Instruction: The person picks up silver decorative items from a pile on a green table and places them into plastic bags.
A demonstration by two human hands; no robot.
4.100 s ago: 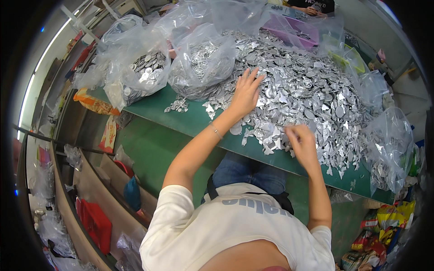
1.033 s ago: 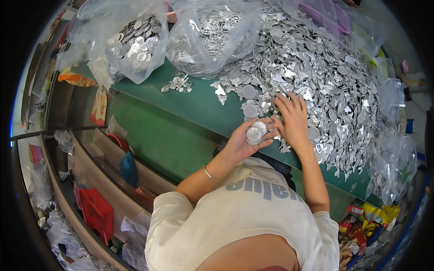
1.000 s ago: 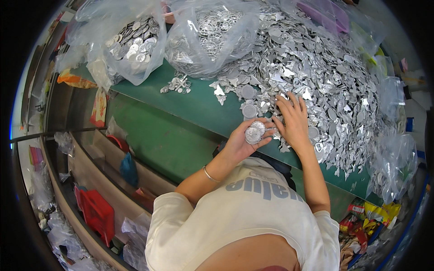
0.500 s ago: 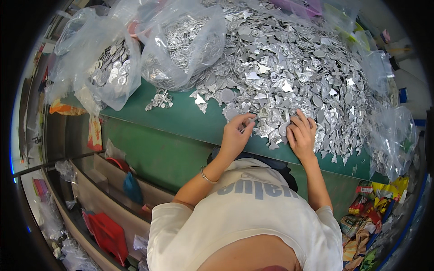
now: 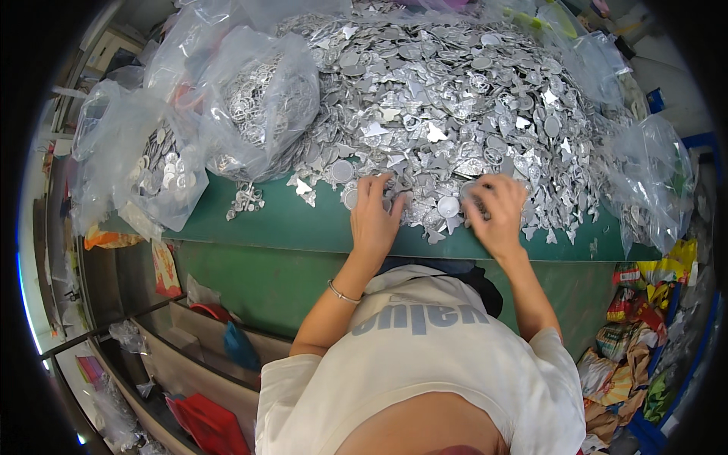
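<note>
A large heap of flat silvery metal pieces point(image 5: 455, 98), some round and some in irregular shapes, covers much of the green tabletop point(image 5: 288, 216). At its near edge my left hand point(image 5: 373, 216) reaches in among the pieces, with thumb and fingers apart; its fingertips are partly lost among the metal. Farther right, my right hand point(image 5: 500, 212) bends its fingers over the heap, blurred by motion. A greyish round piece shows at those fingertips, but whether they grip it is unclear. Between the hands lies a bright round metal disc point(image 5: 448, 206).
Left of the heap stand a clear bag of small metal pieces point(image 5: 262, 114) and another clear bag with round discs point(image 5: 163, 171). A small pile point(image 5: 245, 201) lies before them. Another plastic bag point(image 5: 652, 182) bounds the right side. Below left are brown bins point(image 5: 189, 341).
The view has shifted, so the table sits differently in the picture. My left thumb and fingers have spread from a pinch. My right hand has lifted its fingers and moved over other pieces.
</note>
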